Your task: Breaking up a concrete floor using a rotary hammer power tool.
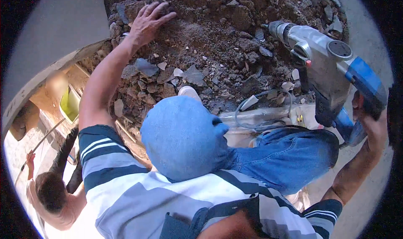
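My left hand (147, 24) reaches out over the rubble (210, 42), fingers spread and stretched, their tips touching a dark clod of earth. At the right, my right hand (372, 118) is wrapped round the rear handle of a grey and blue rotary hammer drill (329, 58). Some of those fingers are hidden behind the handle. The drill lies on its side in the view, its chuck (279, 30) pointing left over the rubble. Whether a bit sticks out far from the chuck is hard to tell.
Broken tile pieces (194, 76) and loose soil lie before my bent knees in jeans (289, 155). A grey cable (264, 123) loops beside a pale ledge. At the lower left another person (54, 197) holds a long handle near a yellow-green container (70, 105).
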`<action>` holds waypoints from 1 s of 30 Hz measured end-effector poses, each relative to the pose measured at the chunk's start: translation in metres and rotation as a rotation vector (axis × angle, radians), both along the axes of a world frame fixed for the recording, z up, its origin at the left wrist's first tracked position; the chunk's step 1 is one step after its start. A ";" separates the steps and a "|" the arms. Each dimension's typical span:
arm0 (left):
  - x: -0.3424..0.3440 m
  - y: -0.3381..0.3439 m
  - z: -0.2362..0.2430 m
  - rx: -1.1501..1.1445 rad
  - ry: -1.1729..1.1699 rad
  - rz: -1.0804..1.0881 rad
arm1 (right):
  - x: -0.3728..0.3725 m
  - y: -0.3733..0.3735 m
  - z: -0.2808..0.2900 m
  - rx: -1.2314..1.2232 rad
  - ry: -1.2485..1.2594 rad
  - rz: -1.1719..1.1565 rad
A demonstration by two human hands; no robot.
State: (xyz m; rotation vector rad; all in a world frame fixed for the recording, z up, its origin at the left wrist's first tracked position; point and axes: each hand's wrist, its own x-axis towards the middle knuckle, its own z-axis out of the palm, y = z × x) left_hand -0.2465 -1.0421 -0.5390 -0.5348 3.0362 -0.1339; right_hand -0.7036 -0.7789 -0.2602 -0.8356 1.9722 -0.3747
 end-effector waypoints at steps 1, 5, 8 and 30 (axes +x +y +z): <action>-0.012 0.011 0.009 -0.014 0.080 0.089 | 0.002 -0.002 0.002 0.005 0.004 0.004; -0.064 0.057 0.033 0.406 0.135 0.300 | 0.051 -0.043 0.021 0.036 0.053 0.019; -0.134 0.118 0.080 1.260 -0.056 0.397 | 0.058 -0.056 0.041 0.026 -0.122 -0.017; -0.067 0.220 0.077 1.481 -0.212 0.961 | 0.227 0.063 0.000 -0.044 -0.875 -1.411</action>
